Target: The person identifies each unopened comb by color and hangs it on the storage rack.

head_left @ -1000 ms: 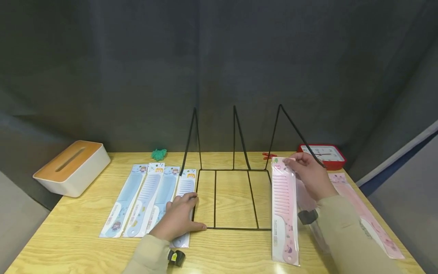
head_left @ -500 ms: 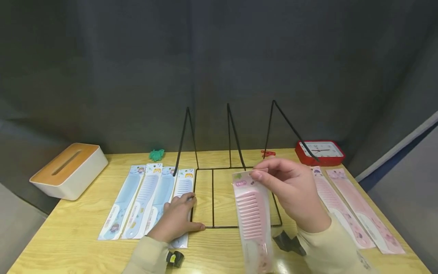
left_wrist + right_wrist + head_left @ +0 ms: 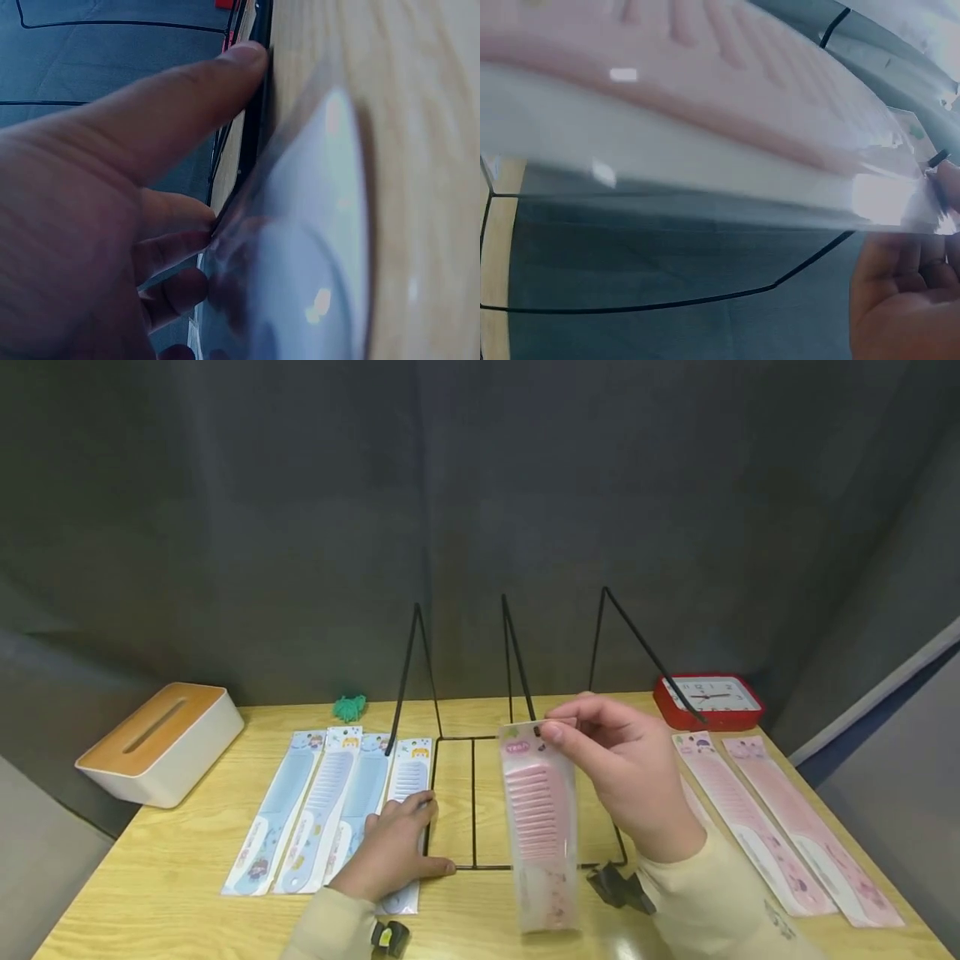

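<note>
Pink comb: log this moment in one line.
right hand pinches pink comb above wire rack | left hand rests on blue comb

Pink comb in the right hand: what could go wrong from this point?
The right hand pinches the pink comb only at its top edge, so the slick packet may swing or slip. Hanging over the wire rack, it could catch a divider. The left hand rests on a blue comb and could shift it.
</note>
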Tool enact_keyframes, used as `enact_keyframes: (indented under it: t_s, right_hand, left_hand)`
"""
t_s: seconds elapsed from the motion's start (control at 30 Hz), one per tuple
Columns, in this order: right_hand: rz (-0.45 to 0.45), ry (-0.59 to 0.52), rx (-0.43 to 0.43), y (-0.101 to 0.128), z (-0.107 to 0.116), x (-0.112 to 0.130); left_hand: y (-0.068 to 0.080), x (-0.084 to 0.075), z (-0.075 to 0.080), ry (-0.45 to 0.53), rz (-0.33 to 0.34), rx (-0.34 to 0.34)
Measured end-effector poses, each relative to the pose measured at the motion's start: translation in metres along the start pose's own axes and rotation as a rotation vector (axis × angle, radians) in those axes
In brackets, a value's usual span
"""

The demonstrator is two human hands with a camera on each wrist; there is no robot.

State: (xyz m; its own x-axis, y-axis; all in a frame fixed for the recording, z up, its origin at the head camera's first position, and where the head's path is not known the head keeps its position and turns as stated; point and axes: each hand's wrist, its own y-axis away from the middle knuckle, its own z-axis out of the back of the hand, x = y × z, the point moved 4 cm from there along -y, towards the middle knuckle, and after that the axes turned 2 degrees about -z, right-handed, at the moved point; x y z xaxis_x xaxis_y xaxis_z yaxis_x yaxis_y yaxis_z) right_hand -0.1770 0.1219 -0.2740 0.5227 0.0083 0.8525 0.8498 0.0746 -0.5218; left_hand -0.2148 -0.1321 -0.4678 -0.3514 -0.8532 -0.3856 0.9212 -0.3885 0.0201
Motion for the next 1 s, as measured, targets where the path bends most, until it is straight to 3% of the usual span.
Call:
enact_keyframes:
  t_s: [0.17, 0.43, 0.63, 0.83, 1.0]
  right_hand:
    - [-0.103, 0.105, 0.003, -0.015, 0.003, -0.016]
    - [-0.221, -0.055, -0.008, -0.074, 0.008, -0.058]
    - [-0.283, 0.023, -0.065, -0.106, 0.011, -0.073]
    - [-0.298, 0.148, -0.036, -0.109, 0.023, -0.080]
    - [-0.338, 0.330, 0.057, -0.090, 0.056, -0.105]
  left_hand:
    - [0.001, -0.001, -0.003, 0.009, -0.011, 0.002]
    - [0.002, -0.001, -0.005, 0.008, -0.006, 0.006]
    - [0.001, -0.002, -0.003, 0.014, -0.007, 0.020]
    - [0.000, 0.000, -0.002, 0.011, -0.006, 0.007]
    - [0.001, 0.002, -0.001, 0.026, 0.000, -0.005]
